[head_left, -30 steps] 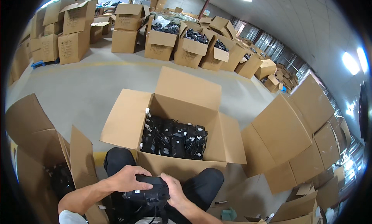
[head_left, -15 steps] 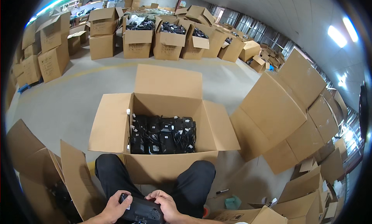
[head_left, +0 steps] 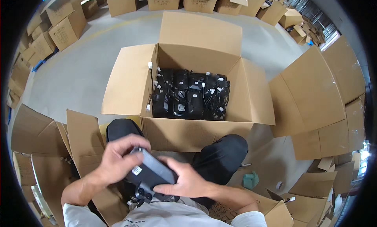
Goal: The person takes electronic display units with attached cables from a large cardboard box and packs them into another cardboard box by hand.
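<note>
Both hands clamped on one black power adapter (head_left: 151,174) over lap: left hand (head_left: 118,162) on top, right hand (head_left: 186,182) beneath. Open cardboard box (head_left: 243,97) at 12 o'clock holds roughly one layer of packed adapters (head_left: 190,95), plenty of room above.

The person wears a white short-sleeved shirt (head_left: 165,217) and black trousers (head_left: 222,156), forearms bare.

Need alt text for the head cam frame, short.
Seated person's left hand and right hand grip a dark grey boxy device over their lap. Ahead, an open cardboard box holds black cabled units; more cartons surround.
</note>
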Available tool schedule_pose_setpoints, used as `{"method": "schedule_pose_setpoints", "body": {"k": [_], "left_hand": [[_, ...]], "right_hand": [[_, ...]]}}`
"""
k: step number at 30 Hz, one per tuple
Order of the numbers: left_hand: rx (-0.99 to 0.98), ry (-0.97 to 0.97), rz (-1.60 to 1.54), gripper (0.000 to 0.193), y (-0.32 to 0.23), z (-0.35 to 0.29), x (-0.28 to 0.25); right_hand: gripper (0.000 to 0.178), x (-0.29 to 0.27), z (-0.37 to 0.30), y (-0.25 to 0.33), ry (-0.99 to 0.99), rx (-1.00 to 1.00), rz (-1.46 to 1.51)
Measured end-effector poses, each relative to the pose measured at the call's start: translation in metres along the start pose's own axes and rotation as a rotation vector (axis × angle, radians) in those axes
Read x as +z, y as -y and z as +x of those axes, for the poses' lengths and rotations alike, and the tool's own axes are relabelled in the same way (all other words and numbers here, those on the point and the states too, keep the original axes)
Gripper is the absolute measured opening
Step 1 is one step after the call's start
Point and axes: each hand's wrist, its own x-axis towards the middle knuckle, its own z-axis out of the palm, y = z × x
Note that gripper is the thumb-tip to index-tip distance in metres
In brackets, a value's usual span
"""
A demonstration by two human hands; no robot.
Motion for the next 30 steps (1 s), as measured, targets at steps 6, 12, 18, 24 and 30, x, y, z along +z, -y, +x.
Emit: {"method": "schedule_pose_setpoints", "body": {"k": [6, 12, 18, 24, 30], "left_hand": [[-0.136, 0.327, -0.281, 0.081, -0.019, 0.087, -0.008], [-0.016, 0.118, 0.643, 0.023, -0.007, 0.242, 0.005], [-0.347, 0.318, 0.583, 0.024, 0.113, 0.392, 0.074], [-0.563, 0.397, 0.331, 0.053, 0.239, 0.462, 0.149], [-0.133, 0.138, 0.552, 0.033, 0.319, 0.449, 0.192]], "right_hand": [[0.074, -0.11, 0.05, 0.068, -0.467, -0.31, -0.138], [0.057, -0.26, 0.097, 0.011, -0.682, 0.031, -0.009], [0.054, -0.35, 0.093, -0.099, -0.878, 0.302, 0.142], [0.061, -0.383, 0.102, -0.144, -0.942, 0.349, -0.043], [0.058, -0.384, 0.103, -0.16, -0.909, 0.38, -0.086]]}}
